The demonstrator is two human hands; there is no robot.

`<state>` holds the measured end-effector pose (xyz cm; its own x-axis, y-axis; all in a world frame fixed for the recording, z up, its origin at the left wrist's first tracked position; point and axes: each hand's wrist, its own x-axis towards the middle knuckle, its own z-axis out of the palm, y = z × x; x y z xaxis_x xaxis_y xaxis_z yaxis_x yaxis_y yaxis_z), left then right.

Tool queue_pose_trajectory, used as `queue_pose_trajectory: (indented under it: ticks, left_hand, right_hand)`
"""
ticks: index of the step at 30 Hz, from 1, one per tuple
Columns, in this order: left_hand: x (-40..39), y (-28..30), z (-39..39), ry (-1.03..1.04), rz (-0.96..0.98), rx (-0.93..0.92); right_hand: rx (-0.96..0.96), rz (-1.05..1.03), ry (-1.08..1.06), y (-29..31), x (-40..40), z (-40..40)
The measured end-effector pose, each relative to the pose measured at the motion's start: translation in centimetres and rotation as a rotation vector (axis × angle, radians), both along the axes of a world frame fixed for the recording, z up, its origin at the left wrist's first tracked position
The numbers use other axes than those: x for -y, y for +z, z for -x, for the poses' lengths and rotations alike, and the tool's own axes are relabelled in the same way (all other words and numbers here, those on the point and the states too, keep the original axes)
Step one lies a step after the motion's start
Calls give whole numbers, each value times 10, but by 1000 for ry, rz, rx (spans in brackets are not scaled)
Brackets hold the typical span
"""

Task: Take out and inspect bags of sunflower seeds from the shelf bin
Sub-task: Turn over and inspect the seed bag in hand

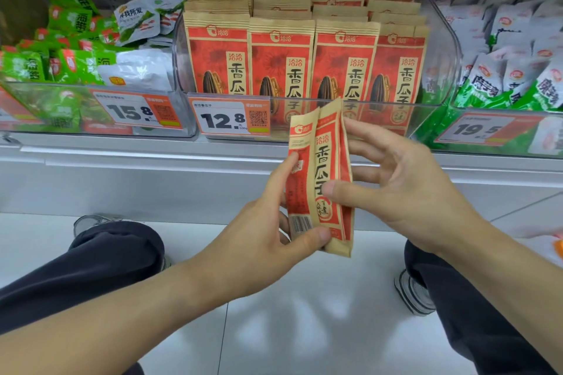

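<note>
Kraft-brown paper with red panels marks the two sunflower seed bags (323, 179) you hold upright, in front of the clear shelf bin (441, 49) and below its front lip, over the white floor (304, 313). Your left hand (259, 240) grips them from the left: the thumb presses across the bottom corner near the barcode, the forefinger runs up the left edge, and the other fingers are hidden behind the paper. Your right hand (405, 189) touches them from the right with its thumb tip laid on the printed front, while the remaining fingers are spread and nearly straight beside and behind the right edge; whether they touch the back you cannot tell. The rear bag shows only its left strip and barcode, the front one covering the rest. Inside the bin, rows of the same bags (281, 52) stand upright (the rows farther back blur into plain brown tops). A price tag (227, 119) reading 12.8 is fixed to the bin front; its small print is too fine to read. Green snack packets (70, 64) fill the bin to the left, and white and green packets (511, 70) the bin on the right, cut off by the frame edge. Your dark trouser knees (100, 256) and a grey shoe (412, 292) show below.
</note>
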<state>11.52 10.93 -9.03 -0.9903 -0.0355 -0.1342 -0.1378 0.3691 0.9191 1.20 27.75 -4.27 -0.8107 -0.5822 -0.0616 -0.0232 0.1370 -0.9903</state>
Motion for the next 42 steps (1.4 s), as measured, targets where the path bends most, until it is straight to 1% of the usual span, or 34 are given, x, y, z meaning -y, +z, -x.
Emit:
queue_pose_trajectory:
  ticks: [6, 13, 17, 20, 23, 25, 28, 33, 36, 42]
  left_hand:
    - [-2, 0, 1, 45, -5, -18]
    - [1, 5, 4, 29, -126, 58]
    - [6, 4, 5, 8, -72, 36]
    - [3, 6, 3, 3, -178, 57]
    - [0, 8, 3, 22, -222, 68]
    - [1, 9, 4, 30, -215, 71]
    - [2, 10, 4, 36, -132, 54]
    - [-3, 6, 2, 47, -49, 75]
    - [-1, 3, 3, 45, -68, 120]
    - [4, 9, 6, -28, -181, 194]
  right_hand:
    - [-56, -4, 45, 2, 1, -2]
    - [-30, 2, 24, 1, 0, -2]
    - [-11, 18, 7, 1, -1, 0]
    - [-17, 24, -2, 0, 0, -1]
    - [-8, 21, -12, -1, 0, -1]
    - [14, 40, -19, -1, -1, -1]
    - [21, 52, -15, -2, -2, -1]
    - [8, 10, 0, -9, 2, -8]
    - [7, -2, -10, -13, 3, -10]
    - [7, -15, -13, -13, 4, -9]
